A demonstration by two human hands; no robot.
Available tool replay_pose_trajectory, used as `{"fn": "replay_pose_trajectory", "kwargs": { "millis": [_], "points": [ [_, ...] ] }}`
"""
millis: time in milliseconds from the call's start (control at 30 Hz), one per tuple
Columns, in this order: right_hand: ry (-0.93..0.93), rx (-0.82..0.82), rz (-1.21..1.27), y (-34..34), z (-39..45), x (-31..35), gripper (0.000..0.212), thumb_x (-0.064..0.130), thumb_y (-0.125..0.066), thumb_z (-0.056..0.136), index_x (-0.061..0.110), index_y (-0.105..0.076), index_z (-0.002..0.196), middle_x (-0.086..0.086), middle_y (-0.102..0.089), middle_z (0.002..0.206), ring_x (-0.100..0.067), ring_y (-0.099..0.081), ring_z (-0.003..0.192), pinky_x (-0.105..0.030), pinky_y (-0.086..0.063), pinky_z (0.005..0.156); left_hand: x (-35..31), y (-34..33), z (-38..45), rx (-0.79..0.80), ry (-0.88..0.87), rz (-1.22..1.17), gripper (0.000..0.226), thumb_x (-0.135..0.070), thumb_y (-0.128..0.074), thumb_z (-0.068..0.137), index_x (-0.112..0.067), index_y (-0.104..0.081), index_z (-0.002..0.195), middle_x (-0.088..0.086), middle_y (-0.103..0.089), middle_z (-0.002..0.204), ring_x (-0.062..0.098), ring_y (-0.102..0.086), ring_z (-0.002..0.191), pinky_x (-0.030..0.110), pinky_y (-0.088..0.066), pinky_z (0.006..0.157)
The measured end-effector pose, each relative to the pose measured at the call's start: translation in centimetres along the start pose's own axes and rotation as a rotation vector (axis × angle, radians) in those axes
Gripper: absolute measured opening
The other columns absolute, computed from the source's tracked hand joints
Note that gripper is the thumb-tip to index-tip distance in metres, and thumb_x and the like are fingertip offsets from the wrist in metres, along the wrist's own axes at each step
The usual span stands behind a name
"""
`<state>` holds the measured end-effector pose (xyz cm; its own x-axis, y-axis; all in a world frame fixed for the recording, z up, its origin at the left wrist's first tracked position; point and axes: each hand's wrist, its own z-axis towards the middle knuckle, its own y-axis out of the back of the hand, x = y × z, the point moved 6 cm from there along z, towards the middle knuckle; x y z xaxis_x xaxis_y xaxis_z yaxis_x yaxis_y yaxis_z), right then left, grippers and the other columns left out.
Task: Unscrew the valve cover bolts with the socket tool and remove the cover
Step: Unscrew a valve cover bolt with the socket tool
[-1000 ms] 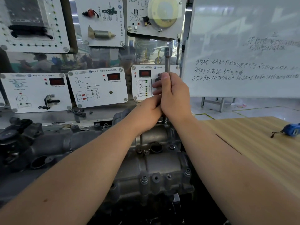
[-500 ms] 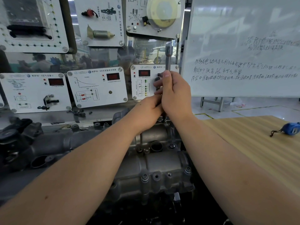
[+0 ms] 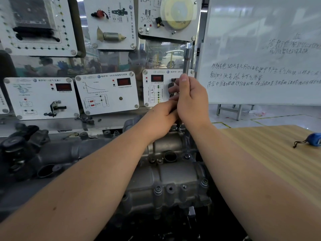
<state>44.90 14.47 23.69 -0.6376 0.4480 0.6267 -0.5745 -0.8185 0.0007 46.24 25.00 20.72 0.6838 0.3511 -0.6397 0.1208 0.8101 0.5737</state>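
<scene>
Both hands barely shifted: our right hand point(image 3: 191, 100) grips the socket tool point(image 3: 187, 60), left hand point(image 3: 159, 119) clasped lower on it. Tool upright at the far bolt; cover point(image 3: 166, 171) still seated, bolts remaining.

A single head-worn camera looked forward and down along both forearms, close enough that they filled the lower frame. The left grip point(image 3: 160, 119) and right grip point(image 3: 191, 100) met near the centre. Below the grips lay the engine point(image 3: 166, 173); behind them stood the panels point(image 3: 107, 93); right of them were the whiteboard point(image 3: 264, 49) and bench point(image 3: 278, 162). The wide lens bent the edges.
</scene>
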Motion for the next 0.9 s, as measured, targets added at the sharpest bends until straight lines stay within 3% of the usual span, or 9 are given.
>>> {"fn": "replay_pose_trajectory", "kwargs": {
  "millis": [67,133,200,300,433,567,700,833,900],
  "points": [
    [0.012,0.013,-0.005,-0.08,-0.06,0.02,0.024,0.047,-0.04,0.102,0.037,-0.057,0.088,0.014,-0.071,0.079,-0.004,-0.067,0.074,-0.022,-0.05,0.069,-0.22,-0.04,0.04,-0.002,-0.018,0.006,0.022,-0.017,-0.051,0.105,-0.019,-0.065,0.121,-0.008,-0.073,0.101,0.012,-0.067,0.09,0.03,-0.054,0.076],
    [0.022,0.027,0.006,-0.09,-0.03,-0.08,0.012,0.044,-0.045,0.103,0.036,-0.053,0.098,0.011,-0.071,0.084,-0.005,-0.069,0.078,-0.016,-0.05,0.068,-0.22,-0.01,0.08,-0.004,-0.027,0.012,0.024,-0.017,-0.052,0.104,-0.023,-0.062,0.125,-0.002,-0.072,0.107,0.015,-0.067,0.099,0.028,-0.054,0.084],
    [0.039,0.032,-0.001,-0.01,0.0,-0.04,0.007,0.039,-0.049,0.103,0.036,-0.05,0.097,0.009,-0.071,0.086,-0.007,-0.069,0.078,-0.016,-0.05,0.068,-0.27,-0.02,-0.03,-0.002,-0.042,0.003,0.023,-0.014,-0.052,0.103,-0.027,-0.059,0.121,-0.009,-0.071,0.103,0.004,-0.065,0.097,0.015,-0.051,0.078],
    [0.051,0.025,-0.03,0.04,-0.02,0.16,0.016,0.033,-0.045,0.105,0.035,-0.053,0.091,0.011,-0.07,0.082,-0.001,-0.066,0.07,-0.011,-0.046,0.065,-0.27,0.05,-0.05,-0.013,-0.041,-0.04,0.022,-0.011,-0.051,0.103,-0.028,-0.061,0.112,-0.007,-0.071,0.101,0.006,-0.065,0.09,0.016,-0.049,0.072],
    [0.029,0.03,-0.009,-0.06,-0.15,0.3,0.024,0.035,-0.039,0.105,0.035,-0.055,0.088,0.016,-0.069,0.077,0.001,-0.063,0.065,-0.012,-0.046,0.064,-0.86,0.05,-0.47,0.001,-0.067,-0.08,0.03,-0.012,-0.047,0.106,-0.039,-0.058,0.103,-0.02,-0.066,0.097,-0.018,-0.06,0.082,0.003,-0.044,0.07],
    [0.043,0.044,0.012,-0.1,-0.22,0.54,0.029,0.049,-0.045,0.099,0.024,-0.059,0.094,0.011,-0.071,0.081,0.003,-0.065,0.076,-0.008,-0.044,0.066,-0.64,0.12,-0.28,-0.014,-0.072,-0.028,0.023,-0.013,-0.049,0.104,-0.034,-0.058,0.105,-0.015,-0.067,0.095,-0.011,-0.061,0.081,0.006,-0.045,0.066],
    [0.044,0.007,0.021,0.16,-0.17,0.27,0.005,0.04,-0.051,0.102,0.04,-0.047,0.099,0.012,-0.074,0.081,0.001,-0.069,0.075,-0.018,-0.052,0.07,-0.5,0.06,-0.2,-0.022,-0.058,-0.024,0.019,-0.012,-0.054,0.101,-0.028,-0.059,0.111,-0.012,-0.069,0.097,0.0,-0.063,0.089,0.01,-0.048,0.069],
    [0.062,-0.001,-0.003,0.18,-0.3,0.78,0.02,0.033,-0.042,0.106,0.036,-0.052,0.089,0.013,-0.072,0.085,0.001,-0.066,0.066,-0.009,-0.046,0.062,-0.32,0.02,-0.21,-0.021,-0.019,-0.025,0.017,-0.019,-0.048,0.105,-0.027,-0.064,0.105,0.001,-0.073,0.097,0.012,-0.066,0.083,0.03,-0.053,0.075],
    [0.047,0.011,-0.001,0.11,-0.28,0.82,0.025,0.036,-0.038,0.106,0.034,-0.055,0.089,0.013,-0.071,0.084,0.001,-0.064,0.065,-0.009,-0.045,0.063,-0.48,-0.08,-0.26,-0.004,-0.033,-0.018,0.02,-0.017,-0.047,0.106,-0.028,-0.063,0.104,0.006,-0.073,0.098,0.011,-0.063,0.079,0.024,-0.051,0.071]
  ]
}}
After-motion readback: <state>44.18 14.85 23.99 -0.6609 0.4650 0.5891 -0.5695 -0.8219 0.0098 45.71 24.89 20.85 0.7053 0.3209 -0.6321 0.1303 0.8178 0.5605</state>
